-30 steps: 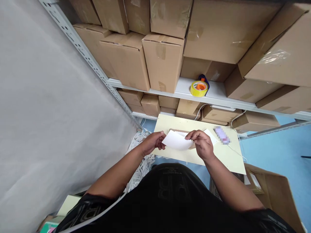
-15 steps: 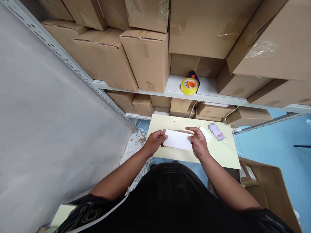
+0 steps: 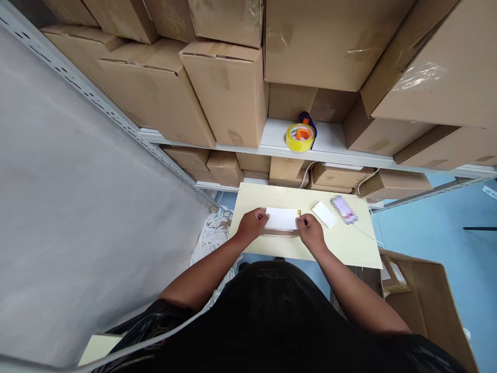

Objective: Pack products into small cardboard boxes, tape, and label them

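Observation:
My left hand [image 3: 253,226] pinches the left edge of a white rectangular sheet [image 3: 282,218], and my right hand [image 3: 311,233] is closed on its right edge. A small yellow-orange mark shows at the sheet's upper right corner. Beneath the sheet lies a small flat cardboard box [image 3: 280,233], mostly covered; only its near brown side shows. Whether the sheet touches the box all over, I cannot tell. To the right of my right hand, a white block or pad [image 3: 323,214] with a yellowish corner rests on the pale table [image 3: 258,194].
A blurred-out phone-like object [image 3: 344,209] with a cable lies at the table's right. Yellow tape [image 3: 300,138] in a dispenser sits on the shelf [image 3: 334,135] among cardboard boxes [image 3: 225,93]. An open carton [image 3: 427,300] stands lower right; paper strips [image 3: 207,238] cover the floor at left.
Both hands have lowered the sheet and box toward the table. The box's near side now shows below the sheet. My right fingers have curled in, and the white pad is uncovered.

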Demonstrator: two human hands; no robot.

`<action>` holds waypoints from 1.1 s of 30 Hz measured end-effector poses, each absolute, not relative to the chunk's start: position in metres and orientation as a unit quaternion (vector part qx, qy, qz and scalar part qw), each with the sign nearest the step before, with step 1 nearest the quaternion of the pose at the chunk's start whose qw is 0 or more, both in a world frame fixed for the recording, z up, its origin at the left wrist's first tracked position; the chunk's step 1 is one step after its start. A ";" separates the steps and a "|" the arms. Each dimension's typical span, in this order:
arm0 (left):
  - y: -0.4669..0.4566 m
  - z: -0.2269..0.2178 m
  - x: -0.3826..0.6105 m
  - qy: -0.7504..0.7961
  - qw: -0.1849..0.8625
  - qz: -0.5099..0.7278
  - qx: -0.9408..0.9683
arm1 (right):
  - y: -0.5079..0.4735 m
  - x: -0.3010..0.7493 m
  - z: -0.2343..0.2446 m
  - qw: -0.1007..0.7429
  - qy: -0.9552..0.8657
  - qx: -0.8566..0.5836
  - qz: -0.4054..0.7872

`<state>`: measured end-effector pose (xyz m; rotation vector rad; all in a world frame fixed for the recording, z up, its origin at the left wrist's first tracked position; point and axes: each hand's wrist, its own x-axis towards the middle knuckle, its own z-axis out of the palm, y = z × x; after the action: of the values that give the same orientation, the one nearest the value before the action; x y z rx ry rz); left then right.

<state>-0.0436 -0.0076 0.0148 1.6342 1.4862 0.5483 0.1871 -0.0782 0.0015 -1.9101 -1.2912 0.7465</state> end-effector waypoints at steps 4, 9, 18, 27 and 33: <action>-0.001 -0.012 -0.037 0.584 0.305 0.187 0.728 | -0.074 0.185 -0.025 0.269 -0.555 -0.762 0.198; -0.001 -0.040 -0.034 0.581 0.227 0.157 0.766 | -0.070 0.180 -0.048 0.179 -0.567 -0.792 0.136; -0.002 -0.072 -0.031 0.585 0.226 0.144 0.765 | -0.068 0.181 -0.085 0.176 -0.574 -0.790 0.125; -0.017 -0.085 -0.049 0.654 0.496 0.183 0.542 | -0.082 0.209 -0.098 0.333 -0.383 -0.744 0.435; -0.037 -0.085 -0.048 0.635 0.559 0.216 0.488 | -0.093 0.222 -0.099 0.345 -0.377 -0.702 0.496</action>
<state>-0.0477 -0.0373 -0.0854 1.1498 1.4981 0.5098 0.2215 -0.0934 -0.0991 -1.8240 -0.9782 1.2884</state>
